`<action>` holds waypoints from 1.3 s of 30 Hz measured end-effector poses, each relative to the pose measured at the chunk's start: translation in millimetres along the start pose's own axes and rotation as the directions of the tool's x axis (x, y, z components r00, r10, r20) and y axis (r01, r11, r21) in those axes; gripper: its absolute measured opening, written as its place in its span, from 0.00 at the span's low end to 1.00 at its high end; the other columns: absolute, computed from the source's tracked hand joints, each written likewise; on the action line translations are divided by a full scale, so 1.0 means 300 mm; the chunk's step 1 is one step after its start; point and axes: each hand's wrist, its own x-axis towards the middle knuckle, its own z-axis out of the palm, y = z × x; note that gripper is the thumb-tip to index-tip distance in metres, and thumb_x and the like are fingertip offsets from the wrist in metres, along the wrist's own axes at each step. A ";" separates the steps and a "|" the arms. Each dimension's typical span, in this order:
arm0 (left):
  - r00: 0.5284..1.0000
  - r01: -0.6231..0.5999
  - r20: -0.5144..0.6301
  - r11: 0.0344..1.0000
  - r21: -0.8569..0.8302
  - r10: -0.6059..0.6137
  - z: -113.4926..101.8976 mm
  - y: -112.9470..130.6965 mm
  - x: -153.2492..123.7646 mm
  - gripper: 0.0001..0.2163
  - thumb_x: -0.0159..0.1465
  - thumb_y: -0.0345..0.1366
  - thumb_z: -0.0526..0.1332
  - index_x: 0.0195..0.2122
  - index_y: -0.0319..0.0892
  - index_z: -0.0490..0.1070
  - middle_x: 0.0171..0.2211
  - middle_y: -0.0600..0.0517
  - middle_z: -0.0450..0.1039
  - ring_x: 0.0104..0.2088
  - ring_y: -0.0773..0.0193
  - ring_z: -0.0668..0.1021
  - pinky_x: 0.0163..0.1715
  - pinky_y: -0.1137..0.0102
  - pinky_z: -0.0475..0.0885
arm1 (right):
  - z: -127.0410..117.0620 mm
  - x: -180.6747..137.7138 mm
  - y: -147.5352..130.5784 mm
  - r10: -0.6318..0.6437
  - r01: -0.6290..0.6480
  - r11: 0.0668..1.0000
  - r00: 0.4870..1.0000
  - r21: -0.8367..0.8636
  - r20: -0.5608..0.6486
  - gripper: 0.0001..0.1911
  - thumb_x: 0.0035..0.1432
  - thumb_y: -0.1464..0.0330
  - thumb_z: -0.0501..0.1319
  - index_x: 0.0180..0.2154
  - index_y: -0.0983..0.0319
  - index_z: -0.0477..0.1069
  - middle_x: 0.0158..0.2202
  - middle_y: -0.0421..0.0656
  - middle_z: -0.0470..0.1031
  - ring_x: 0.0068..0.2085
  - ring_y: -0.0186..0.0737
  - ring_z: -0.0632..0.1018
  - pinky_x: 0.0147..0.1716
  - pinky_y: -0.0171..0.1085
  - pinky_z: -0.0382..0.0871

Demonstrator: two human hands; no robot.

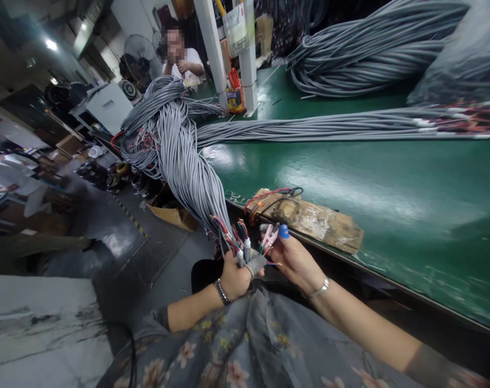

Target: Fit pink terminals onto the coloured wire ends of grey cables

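Observation:
My left hand (236, 277) is closed around several grey cables (247, 250) just above my lap; their white-banded ends point up and fan out into thin coloured wires (224, 226). A wrap covers its thumb. Close by on the right, my right hand (295, 258) pinches a small pale pink clip-like piece (270, 237) beside thin wires. A blue cover (284, 231) sits on one fingertip. Whether the piece grips a wire is too small to tell. The thick grey cable bundle (192, 172) hangs over the table edge down to my left hand.
On the green table (410, 183), a worn wooden block (321, 221) with red and black leads lies at the near edge. Long grey cables (329, 126) stretch behind it, with a large coil (370, 48) farther back. A co-worker (184, 62) sits beyond the white post (212, 48).

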 end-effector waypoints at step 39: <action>0.982 -0.019 0.189 0.999 0.050 0.009 -0.044 0.014 -0.002 0.21 0.49 0.52 0.68 0.14 0.39 0.69 0.13 0.52 0.67 0.18 0.67 0.71 0.21 0.72 0.67 | 0.042 -0.116 -0.047 0.198 -0.173 0.958 0.976 -0.230 0.091 0.17 0.39 0.58 0.74 0.27 0.61 0.73 0.20 0.39 0.76 0.23 0.37 0.76 0.26 0.36 0.70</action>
